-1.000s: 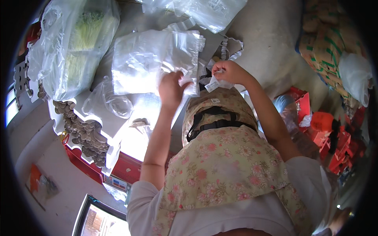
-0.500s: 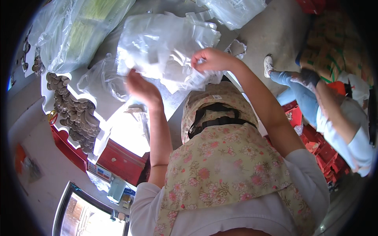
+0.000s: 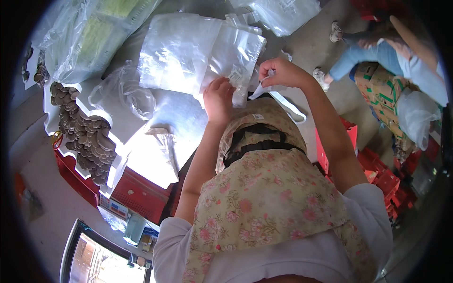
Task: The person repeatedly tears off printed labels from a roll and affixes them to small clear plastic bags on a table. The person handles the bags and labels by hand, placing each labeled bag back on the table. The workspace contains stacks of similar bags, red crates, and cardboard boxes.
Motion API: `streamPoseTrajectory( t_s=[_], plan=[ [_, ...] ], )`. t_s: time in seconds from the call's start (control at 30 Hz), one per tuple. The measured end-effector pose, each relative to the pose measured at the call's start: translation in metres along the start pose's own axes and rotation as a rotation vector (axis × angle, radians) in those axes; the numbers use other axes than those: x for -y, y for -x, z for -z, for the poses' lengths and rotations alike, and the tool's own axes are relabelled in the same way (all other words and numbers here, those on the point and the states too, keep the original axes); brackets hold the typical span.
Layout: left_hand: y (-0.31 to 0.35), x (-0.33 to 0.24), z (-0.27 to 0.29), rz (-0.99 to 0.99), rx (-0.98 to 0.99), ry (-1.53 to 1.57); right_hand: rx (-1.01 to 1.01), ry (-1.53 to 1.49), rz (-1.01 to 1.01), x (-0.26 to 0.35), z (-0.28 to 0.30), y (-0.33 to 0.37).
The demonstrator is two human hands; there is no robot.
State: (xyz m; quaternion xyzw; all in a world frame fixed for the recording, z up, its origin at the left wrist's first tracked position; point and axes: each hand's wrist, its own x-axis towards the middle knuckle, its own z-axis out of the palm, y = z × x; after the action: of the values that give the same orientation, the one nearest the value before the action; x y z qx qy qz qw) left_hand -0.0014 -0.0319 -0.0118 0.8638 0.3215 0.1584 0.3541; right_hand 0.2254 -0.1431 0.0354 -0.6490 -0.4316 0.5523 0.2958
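Clear flat plastic bags (image 3: 181, 52) lie in a loose stack on the shiny metal table (image 3: 181, 113) in front of me. My left hand (image 3: 219, 100) is at the near edge of the stack, its fingers curled in on a bag there. Just right of the stack, my right hand (image 3: 283, 74) is raised, thumb and fingers pinching a whitish, pointed piece of plastic (image 3: 258, 89). Whether that piece belongs to one of the bags cannot be made out.
Grey oyster mushrooms (image 3: 87, 137) fill a white-lined container above a red crate (image 3: 139, 193) at left. Crumpled plastic (image 3: 130, 92) and a large bag with pale green contents (image 3: 101, 37) lie nearby. A co-worker (image 3: 401, 56) and red crates (image 3: 382, 177) are at right.
My left hand has moved right, to the stack's near edge. My right hand has moved right, and whitish plastic now shows in its pinch. The co-worker has shifted farther back.
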Motion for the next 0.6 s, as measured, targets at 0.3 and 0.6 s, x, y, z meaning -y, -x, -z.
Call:
streamPoseTrajectory(
  t_s=[0.3, 0.6],
  plan=[
    [-0.031, -0.010, 0.061, -0.182, -0.788, -0.205, -0.264, -0.110, -0.032, -0.008, -0.047, -0.073],
    [-0.004, -0.010, -0.004, -0.194, 0.002, -0.056, -0.372, 0.246, -0.200, -0.024, -0.010, -0.021]
  ],
)
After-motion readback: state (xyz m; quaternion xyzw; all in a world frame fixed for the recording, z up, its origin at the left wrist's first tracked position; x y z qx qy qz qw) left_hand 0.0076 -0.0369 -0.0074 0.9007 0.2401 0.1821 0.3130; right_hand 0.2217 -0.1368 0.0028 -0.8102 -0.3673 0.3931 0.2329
